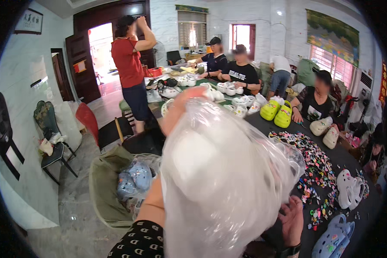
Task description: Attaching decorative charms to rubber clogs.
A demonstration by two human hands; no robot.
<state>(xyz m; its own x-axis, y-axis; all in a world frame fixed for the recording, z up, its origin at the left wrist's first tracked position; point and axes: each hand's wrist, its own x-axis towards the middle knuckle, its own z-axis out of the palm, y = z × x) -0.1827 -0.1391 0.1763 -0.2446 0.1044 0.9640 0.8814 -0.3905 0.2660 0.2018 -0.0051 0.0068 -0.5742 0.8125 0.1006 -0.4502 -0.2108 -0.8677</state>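
While the wearer held a clear bag [228, 180] up mid-view, the step in hand looked like bag handling. Contents showed white, too blurred to identify.

Left hand [185, 105]: at the bag's 11 o'clock, motion-blurred, apparently closed on its top. Right hand [292, 220]: at 4 o'clock, fingers part-curled, against or just beside the film; couldn't tell if it gripped.

Around the bag: open sack [98, 189] with blue clogs [135, 178] at 9, lime clogs [277, 112] at 1, loose charms [318, 167] on the black table [259, 123] at 3.

Judgement: film looked slack, so the next move called for a firm top hold and right-hand support from below.
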